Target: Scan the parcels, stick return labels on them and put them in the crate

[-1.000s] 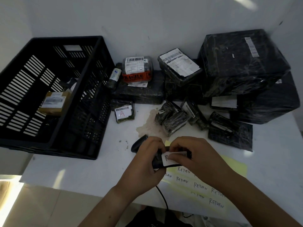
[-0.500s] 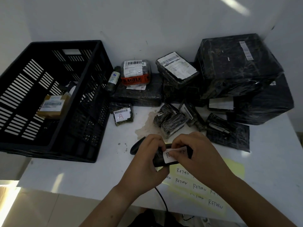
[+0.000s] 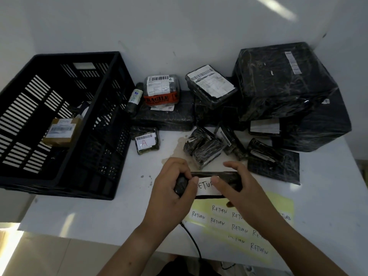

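Note:
I hold a small black wrapped parcel [image 3: 215, 174] above the table's front edge. My left hand [image 3: 171, 188] grips its left end, thumb at the edge of a white RETURN label [image 3: 205, 186] lying on the parcel's top. My right hand [image 3: 237, 188] grips the right end, its thumb pressing on the label and its fingers curled over the far side. Just below lies a yellow sheet [image 3: 245, 226] with several RETURN labels. The black slatted crate [image 3: 103, 124] stands at the left and holds a brown cardboard parcel [image 3: 61, 132]. The scanner's cable [image 3: 191, 238] runs down from under my left hand.
Several black wrapped parcels are piled at the back and right: a large box [image 3: 278, 80], a FRAGILE-taped one [image 3: 161, 90], a small one marked A [image 3: 146, 141], and a flat one [image 3: 272, 162]. A stain marks the white table [image 3: 99, 214] near the middle.
My hands have spread apart along the parcel. The label now lies flatter on it, with more of the word RETURN showing between my thumbs.

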